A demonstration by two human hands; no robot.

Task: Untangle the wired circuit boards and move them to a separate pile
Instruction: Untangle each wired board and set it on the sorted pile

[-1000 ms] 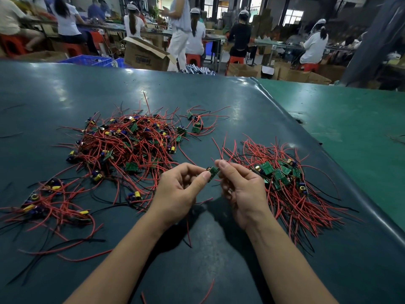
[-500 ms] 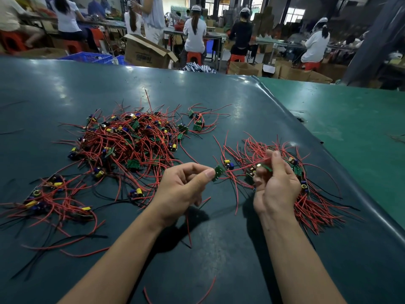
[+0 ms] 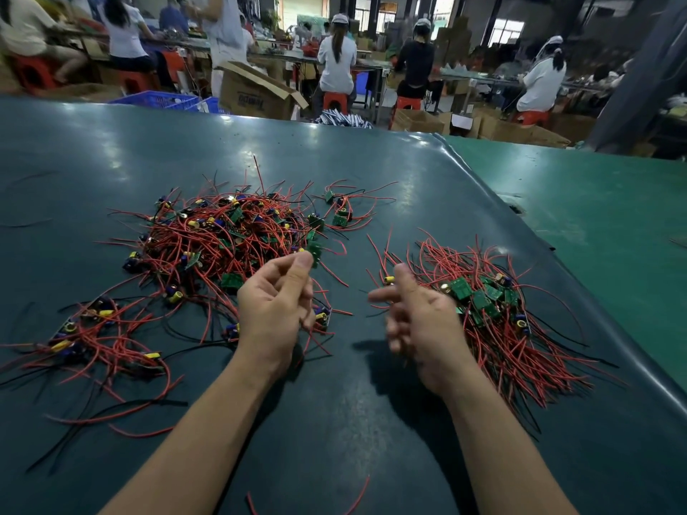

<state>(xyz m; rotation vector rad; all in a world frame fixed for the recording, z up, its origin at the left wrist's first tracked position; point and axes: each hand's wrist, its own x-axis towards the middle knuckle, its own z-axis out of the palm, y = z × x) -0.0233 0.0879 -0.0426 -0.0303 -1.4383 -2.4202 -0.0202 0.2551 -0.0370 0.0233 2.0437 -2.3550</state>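
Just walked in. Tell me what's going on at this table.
A person is sorting wired circuit boards on a dark green table. The left hand pinches a small green board at its fingertips, beside the big tangled pile. The right hand is blurred, fingers loose, holding nothing visible, next to the separate pile on the right.

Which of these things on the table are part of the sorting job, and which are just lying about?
Part of the job:
tangled pile
sorted pile
green board pinched by the left hand
right hand

Lying about:
cardboard box
blue crate
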